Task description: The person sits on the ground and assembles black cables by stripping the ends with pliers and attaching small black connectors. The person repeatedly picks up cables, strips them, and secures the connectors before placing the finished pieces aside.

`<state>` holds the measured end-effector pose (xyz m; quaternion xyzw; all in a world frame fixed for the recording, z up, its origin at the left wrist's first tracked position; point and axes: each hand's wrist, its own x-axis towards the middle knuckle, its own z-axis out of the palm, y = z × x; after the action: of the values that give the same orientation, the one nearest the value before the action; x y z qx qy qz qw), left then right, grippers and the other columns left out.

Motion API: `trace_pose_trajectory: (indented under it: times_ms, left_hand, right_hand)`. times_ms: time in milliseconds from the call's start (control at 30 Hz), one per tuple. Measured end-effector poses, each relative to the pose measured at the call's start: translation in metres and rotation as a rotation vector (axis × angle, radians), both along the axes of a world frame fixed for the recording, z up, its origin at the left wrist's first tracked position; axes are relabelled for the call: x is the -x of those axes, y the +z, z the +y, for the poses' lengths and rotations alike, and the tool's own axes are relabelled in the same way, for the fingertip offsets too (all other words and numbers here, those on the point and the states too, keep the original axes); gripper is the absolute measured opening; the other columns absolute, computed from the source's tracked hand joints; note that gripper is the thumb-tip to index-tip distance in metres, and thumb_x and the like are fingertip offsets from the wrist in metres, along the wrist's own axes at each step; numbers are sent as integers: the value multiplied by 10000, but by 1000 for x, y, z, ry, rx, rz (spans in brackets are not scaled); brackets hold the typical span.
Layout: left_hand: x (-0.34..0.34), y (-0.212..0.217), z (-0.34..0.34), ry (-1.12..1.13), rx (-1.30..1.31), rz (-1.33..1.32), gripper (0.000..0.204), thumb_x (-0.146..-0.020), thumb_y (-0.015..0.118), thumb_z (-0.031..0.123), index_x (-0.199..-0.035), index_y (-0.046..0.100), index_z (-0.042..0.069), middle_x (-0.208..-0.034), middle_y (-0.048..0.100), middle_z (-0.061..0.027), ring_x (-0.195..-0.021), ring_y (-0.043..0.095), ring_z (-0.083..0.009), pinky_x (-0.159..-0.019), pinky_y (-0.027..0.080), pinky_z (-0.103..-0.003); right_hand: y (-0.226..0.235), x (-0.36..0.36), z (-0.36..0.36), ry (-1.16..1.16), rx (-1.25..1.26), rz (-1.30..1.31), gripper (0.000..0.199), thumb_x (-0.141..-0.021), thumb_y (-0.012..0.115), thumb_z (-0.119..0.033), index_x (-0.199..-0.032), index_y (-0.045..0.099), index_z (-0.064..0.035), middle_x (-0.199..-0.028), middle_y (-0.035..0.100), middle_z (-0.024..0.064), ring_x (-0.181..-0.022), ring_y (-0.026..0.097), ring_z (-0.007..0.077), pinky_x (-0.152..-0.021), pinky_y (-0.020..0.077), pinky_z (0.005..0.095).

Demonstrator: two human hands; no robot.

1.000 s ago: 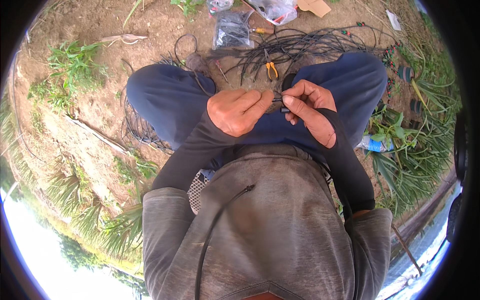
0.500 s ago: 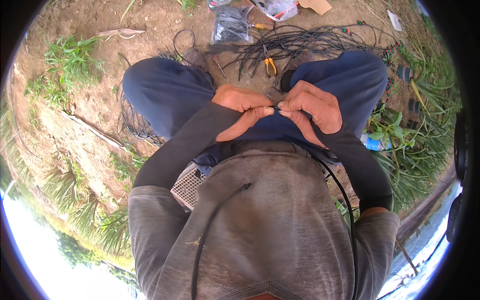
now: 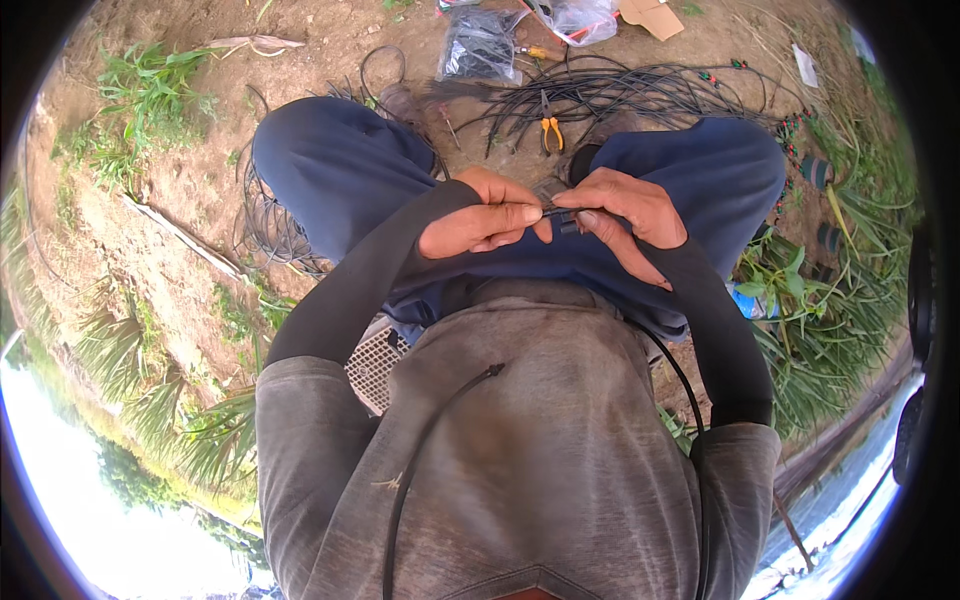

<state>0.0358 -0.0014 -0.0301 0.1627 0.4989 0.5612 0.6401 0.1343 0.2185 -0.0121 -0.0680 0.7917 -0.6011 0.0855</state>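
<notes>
Both hands meet over my lap, fingertips nearly touching. My left hand pinches a thin black tube between thumb and forefinger. On the other side of it, my right hand is closed on the same black piece with thumb and fingers. A short, thicker black fitting shows just below the right fingertips; whether it is joined to the tube I cannot tell. Beyond my hands, pliers with orange handles lie on the ground between my feet.
Coils of black tubing with small red and green pieces spread past my feet. Behind them lie a clear bag of black parts, a yellow-handled screwdriver and cardboard. A plastic crate is under me; a bottle lies at right.
My left hand has turned, its thumb now lying straight along the tube. The black fitting by my right fingertips has come into sight. The whole view has shifted slightly.
</notes>
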Motion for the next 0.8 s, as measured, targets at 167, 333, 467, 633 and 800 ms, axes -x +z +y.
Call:
trace_pose_trajectory:
  times_ms: [167, 333, 467, 633, 800]
  left_hand:
    - [2, 3, 1, -8, -24, -197, 288, -995, 486, 203, -1015, 647, -35, -592, 408, 53, -514, 327, -36, -455, 261, -212]
    - [-4, 12, 4, -52, -31, -104, 324, -985, 514, 252, -1028, 646, -41, -605, 459, 22, -509, 390, -54, -461, 319, -221]
    - [-6, 18, 3, -81, 21, 75, 287, -961, 557, 253, -960, 665, -13, -610, 530, 7, -515, 469, -58, -470, 363, -228]
    - [-17, 20, 4, -76, 207, 399, 213, -923, 604, 223, -840, 668, 38, -593, 583, -13, -483, 510, -95, -470, 403, -277]
    - [-28, 6, 8, 123, -26, 1110, 153, -867, 642, 165, -768, 623, 50, -595, 567, -74, -516, 573, -231, -476, 435, -353]
  right_hand:
    - [4, 2, 6, 79, -376, 456, 390, -676, 752, -6, -1052, 650, -3, -849, 613, 108, -752, 609, 260, -610, 483, 328]
    - [5, 2, 9, 140, -426, 419, 336, -658, 743, -36, -974, 637, 4, -849, 602, 117, -767, 599, 265, -608, 482, 358]
    - [2, 2, 9, 231, -430, 392, 316, -639, 739, -34, -930, 628, 14, -826, 588, 115, -737, 590, 275, -594, 479, 366]
    - [-1, -1, 6, 222, -434, 416, 290, -642, 737, -9, -908, 623, 16, -786, 564, 109, -715, 583, 280, -584, 476, 372]
    - [1, -4, 1, 173, -468, 304, 209, -708, 725, 1, -885, 614, 15, -746, 544, 125, -665, 563, 297, -569, 460, 357]
